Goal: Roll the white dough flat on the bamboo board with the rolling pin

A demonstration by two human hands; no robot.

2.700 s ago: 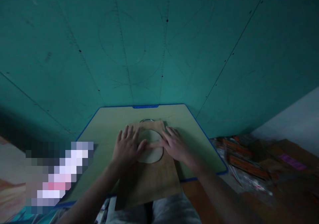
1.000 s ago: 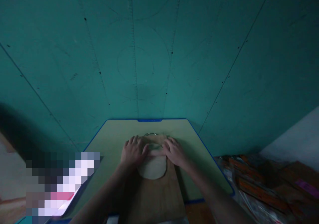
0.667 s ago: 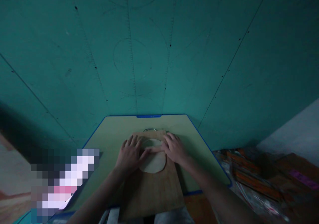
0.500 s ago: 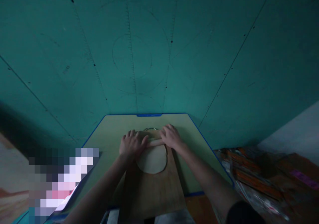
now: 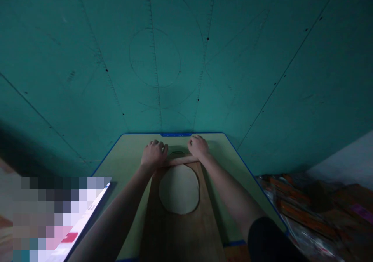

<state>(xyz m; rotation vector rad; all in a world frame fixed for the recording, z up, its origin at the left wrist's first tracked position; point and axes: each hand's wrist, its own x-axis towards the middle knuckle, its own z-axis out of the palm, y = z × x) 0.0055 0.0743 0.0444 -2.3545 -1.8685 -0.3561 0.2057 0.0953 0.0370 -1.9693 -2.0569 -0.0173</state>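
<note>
A pale, roughly round sheet of dough lies flat on a long wooden board. Across the board's far end, at the dough's far edge, rests a wooden rolling pin. My left hand is closed over the pin's left end, knuckles up. On the right end, my right hand is curled with its fingers bent. Both hands hide the pin's ends. A metal ring handle shows at the far end of the board, between the hands.
The board lies on a pale table with blue edging, set against a green wall marked with lines and circles. A bright screen, partly pixelated, stands at left. Plastic-wrapped packages lie to the right, below table height.
Both hands and the pin have moved away from me, toward the board's far end. More of the dough now shows. The camera view has shifted slightly.
</note>
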